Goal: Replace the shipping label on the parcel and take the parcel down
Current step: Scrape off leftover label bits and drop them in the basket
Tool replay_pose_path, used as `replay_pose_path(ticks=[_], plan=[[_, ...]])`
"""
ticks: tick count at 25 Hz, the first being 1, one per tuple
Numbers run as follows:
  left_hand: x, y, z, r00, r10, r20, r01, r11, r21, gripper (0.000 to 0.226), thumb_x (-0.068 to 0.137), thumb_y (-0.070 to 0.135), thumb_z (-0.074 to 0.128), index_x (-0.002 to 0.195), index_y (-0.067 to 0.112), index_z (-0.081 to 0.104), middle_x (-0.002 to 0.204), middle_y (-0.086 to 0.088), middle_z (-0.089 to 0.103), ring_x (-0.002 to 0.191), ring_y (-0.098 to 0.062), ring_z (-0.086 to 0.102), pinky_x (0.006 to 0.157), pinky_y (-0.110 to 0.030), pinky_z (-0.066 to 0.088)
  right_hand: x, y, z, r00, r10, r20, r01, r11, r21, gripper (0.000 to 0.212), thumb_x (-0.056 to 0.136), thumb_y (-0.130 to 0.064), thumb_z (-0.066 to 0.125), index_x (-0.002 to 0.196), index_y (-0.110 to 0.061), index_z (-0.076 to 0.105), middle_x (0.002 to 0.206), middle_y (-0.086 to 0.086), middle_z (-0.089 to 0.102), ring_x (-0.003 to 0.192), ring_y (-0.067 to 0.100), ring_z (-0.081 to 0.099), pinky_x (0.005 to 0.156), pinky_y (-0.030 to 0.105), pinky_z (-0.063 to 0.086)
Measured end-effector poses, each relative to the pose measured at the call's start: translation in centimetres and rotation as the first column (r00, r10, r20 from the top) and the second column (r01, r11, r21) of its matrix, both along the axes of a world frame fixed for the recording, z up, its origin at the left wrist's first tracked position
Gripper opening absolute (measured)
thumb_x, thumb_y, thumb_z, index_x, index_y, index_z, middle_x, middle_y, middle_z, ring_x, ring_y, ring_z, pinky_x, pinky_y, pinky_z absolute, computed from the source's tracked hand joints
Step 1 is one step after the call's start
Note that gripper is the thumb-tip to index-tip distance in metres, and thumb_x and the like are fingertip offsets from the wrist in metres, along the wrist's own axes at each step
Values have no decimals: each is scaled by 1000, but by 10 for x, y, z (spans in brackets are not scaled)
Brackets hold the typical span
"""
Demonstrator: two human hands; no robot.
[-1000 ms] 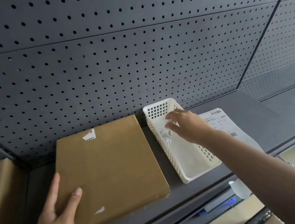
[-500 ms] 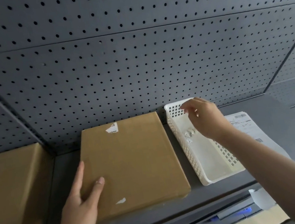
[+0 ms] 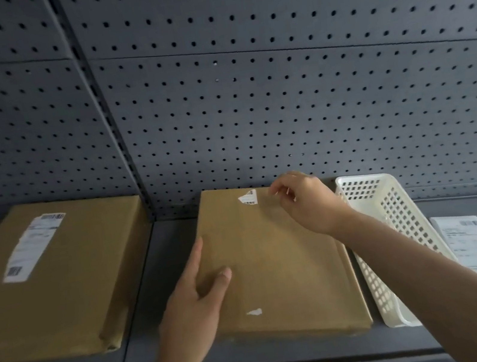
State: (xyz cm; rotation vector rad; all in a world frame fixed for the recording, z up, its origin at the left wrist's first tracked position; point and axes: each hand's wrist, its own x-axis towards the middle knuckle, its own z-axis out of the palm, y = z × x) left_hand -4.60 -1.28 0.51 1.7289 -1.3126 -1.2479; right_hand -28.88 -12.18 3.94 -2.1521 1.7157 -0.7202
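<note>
I see the parcel (image 3: 276, 263) lying flat on the dark grey shelf (image 3: 142, 291), a brown-paper rectangle with creased folds along its near edge, between both hands. Near its far edge sits a torn label scrap (image 3: 249, 198), white with a bit of barcode; a smaller white shred (image 3: 254, 312) clings near the front. The left hand (image 3: 195, 308) lies open on the parcel's left margin, thumb on the paper, fingers flat along the side, pressing rather than gripping. The right hand (image 3: 303, 201) hovers over the far right corner, fingers curled with thumb and forefinger pinched close beside the scrap; I cannot tell whether they hold anything. Just right of the parcel stands a white plastic basket (image 3: 395, 217) with gridded, perforated walls, and beyond it a printed label sheet (image 3: 475, 248) lies flat. To the left, a second brown parcel (image 3: 62, 305) carries an intact label. Perforated pegboard (image 3: 279, 95) backs the shelf.
</note>
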Motion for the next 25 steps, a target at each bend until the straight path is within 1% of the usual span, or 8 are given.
replay_pose_path(ticks=[3,5,7,9,12,17,21,25], plan=[[2,0,-2,1000,-2,12,2,1000,-7,68,87,71,59,140,82,18,141,36,47,134,-7,52,113,-44,44,13,-9,-7,999,33,-36,-34,999,-25,21,96,-8,53,104,-15,71,100,-3,60,88,12,55,72,23,46],[2,0,-2,1000,-6,25,6,1000,-9,69,87,72,57,141,82,16,148,33,46,138,-8,51,114,-44,43,20,-17,-12,996,60,-72,-63,997,-34,22,96,-9,52,106,-16,71,101,-3,59,94,13,55,73,25,45],[2,-1,-4,999,-10,32,11,1000,-19,71,86,73,57,142,81,14,151,32,46,137,-7,51,114,-45,44,26,-24,-16,991,95,-94,-98,995,-30,22,96,-11,53,107,-17,71,101,-3,56,94,14,52,74,25,43],[2,-1,-6,999,-12,31,13,1000,-24,73,85,74,56,143,80,13,152,32,45,136,-6,52,113,-45,45,32,-31,-17,985,133,-110,-136,990,-24,20,96,-13,53,104,-20,70,98,-3,56,90,13,52,71,27,44],[3,0,-7,999,-20,25,21,999,-28,73,85,74,56,143,81,12,152,34,45,135,-4,51,113,-44,44,37,-37,-16,981,163,-109,-165,986,-8,18,96,-15,52,97,-25,66,98,-4,57,83,14,55,69,31,50],[2,-1,-6,999,-35,31,36,999,-30,75,79,80,53,142,82,11,153,34,44,136,-5,51,114,-46,44,35,-42,-16,978,171,-122,-172,985,0,19,96,-19,51,93,-32,64,96,-9,58,77,13,58,67,28,48],[2,-1,-8,999,-40,31,41,998,-36,77,73,85,50,140,84,11,152,33,46,134,-4,53,112,-46,46,35,-46,-18,967,198,-161,-207,978,-39,18,95,-17,50,91,-30,63,91,-8,57,74,14,56,63,25,43],[2,-1,-8,999,-40,18,40,999,-29,76,72,85,51,137,87,11,152,34,45,135,-4,53,113,-47,45,33,-48,-20,969,199,-149,-208,977,-47,19,93,-16,49,88,-29,62,90,-8,60,76,15,58,66,29,47]])
